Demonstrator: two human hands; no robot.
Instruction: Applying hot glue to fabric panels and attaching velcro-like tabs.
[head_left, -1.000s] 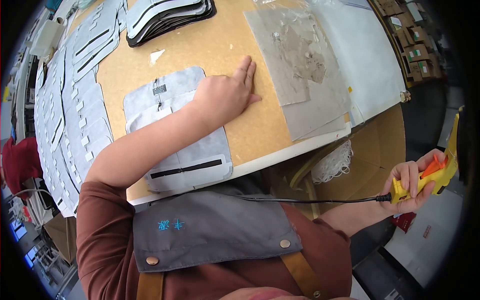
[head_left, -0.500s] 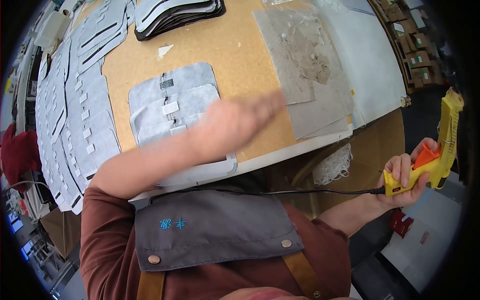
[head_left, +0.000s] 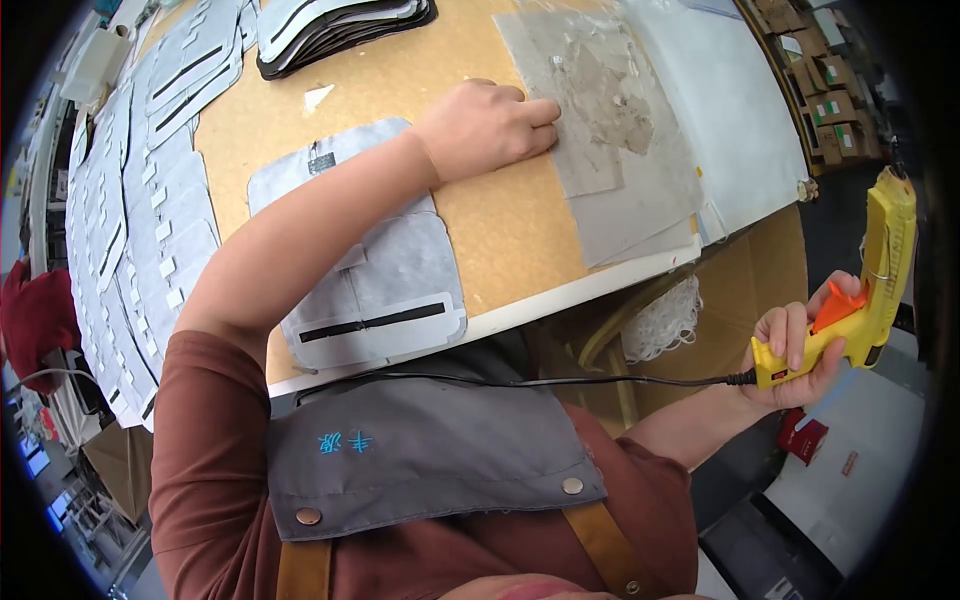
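beside the grey fabric panel (head_left: 385, 290), left hand (head_left: 490, 128) presses a stained sheet (head_left: 610, 130).

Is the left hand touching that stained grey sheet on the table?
Touching. The head view shows the left hand curled, its fingertips resting on the near edge of the stained grey sheet, no gap visible.

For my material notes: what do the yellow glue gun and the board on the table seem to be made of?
Yellow glue gun, in the right hand: looks like moulded plastic, smooth with a slight sheen. Board: probably cork or fibreboard, tan, speckled and matt.
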